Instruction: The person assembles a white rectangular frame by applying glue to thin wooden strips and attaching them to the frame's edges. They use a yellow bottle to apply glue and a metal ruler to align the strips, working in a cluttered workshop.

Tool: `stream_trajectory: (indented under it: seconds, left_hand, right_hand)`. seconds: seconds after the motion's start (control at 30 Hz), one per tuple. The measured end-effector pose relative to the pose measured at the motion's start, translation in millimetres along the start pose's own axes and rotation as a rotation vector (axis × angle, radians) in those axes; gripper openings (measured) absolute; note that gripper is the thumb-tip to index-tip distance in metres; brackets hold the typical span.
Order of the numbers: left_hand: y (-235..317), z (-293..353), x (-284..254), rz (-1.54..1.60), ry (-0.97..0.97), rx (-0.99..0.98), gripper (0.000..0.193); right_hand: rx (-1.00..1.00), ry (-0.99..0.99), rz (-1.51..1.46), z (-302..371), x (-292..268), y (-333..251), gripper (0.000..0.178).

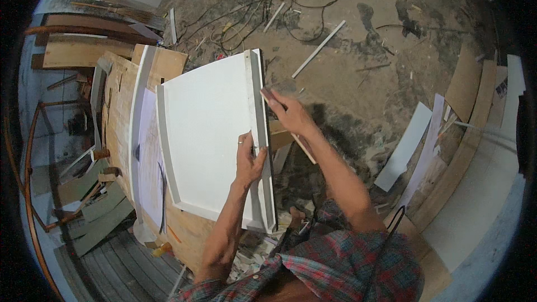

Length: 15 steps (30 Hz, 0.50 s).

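Observation:
A white panel (pixel 204 128) with raised rims, like a shallow tray, lies tilted on a plywood-topped bench (pixel 117 89). My left hand (pixel 249 159) is closed on the panel's right rim, fingers over the inner side and thumb near the outer edge. In my right hand (pixel 291 113) is a thin wooden strip (pixel 305 148), pinched near its far end, just right of that rim. Its far tip is close to the rim; whether they touch I cannot tell. Part of the strip is hidden behind my right hand and wrist.
Loose cables (pixel 246 22) and a white strip (pixel 319 49) lie on the stained floor ahead. Offcut boards (pixel 404 145) lean at the right. Stacked boards (pixel 78 53) stand at the far left, above a rusty metal frame (pixel 36 179). Scraps litter the floor near my feet.

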<state>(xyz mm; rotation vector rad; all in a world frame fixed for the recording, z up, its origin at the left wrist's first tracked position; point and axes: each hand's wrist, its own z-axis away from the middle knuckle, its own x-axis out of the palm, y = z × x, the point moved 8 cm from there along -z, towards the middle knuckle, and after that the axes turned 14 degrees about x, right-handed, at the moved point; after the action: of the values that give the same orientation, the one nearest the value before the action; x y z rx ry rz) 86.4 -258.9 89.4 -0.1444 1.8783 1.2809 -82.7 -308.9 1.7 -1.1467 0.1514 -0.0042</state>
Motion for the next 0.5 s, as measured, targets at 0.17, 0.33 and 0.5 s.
stream_trajectory:
  seconds: [0.17,0.33,0.5]
  left_hand:
    - [-10.7,9.2,-0.9,0.044,0.025,-0.052,0.056]
    - [-0.3,3.1,-5.3,-0.002,-0.006,0.010,0.057]
    - [3.3,6.2,-2.3,-0.062,-0.026,-0.022,0.055]
  right_hand:
    - [0.059,-0.054,0.014,-47.5,-21.1,-45.7,0.055]
    - [-0.024,-0.003,0.040,-121.4,-35.8,-62.5,0.059]
    - [-0.089,0.143,-0.029,-134.5,-57.5,-79.5,0.065]
